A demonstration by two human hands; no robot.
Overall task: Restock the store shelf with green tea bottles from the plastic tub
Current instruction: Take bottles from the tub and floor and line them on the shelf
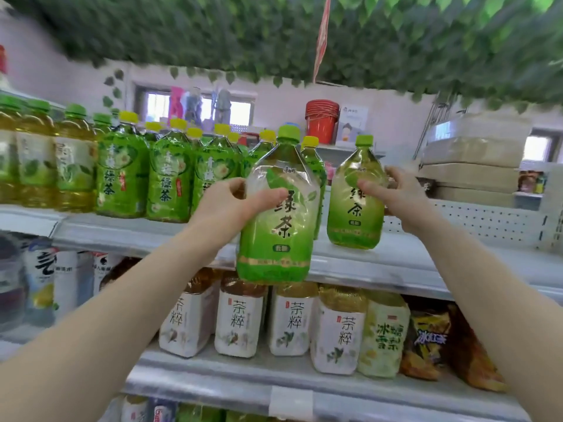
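A full green tea bottle is gripped by the left hand; a second bottle, at three o'clock on the shelf, by the right hand.

leafy ceiling blurred | right hand fingertips hidden behind green tea bottle

Bare shelf right (perforated back), bottles crowd left

**Two bottles of green tea at the top shelf**

The near bottle, green-capped with a green label, hangs upright in the left hand before the shelf's front edge. The far bottle leans slightly in the right hand, its base at the shelf's bare right part.
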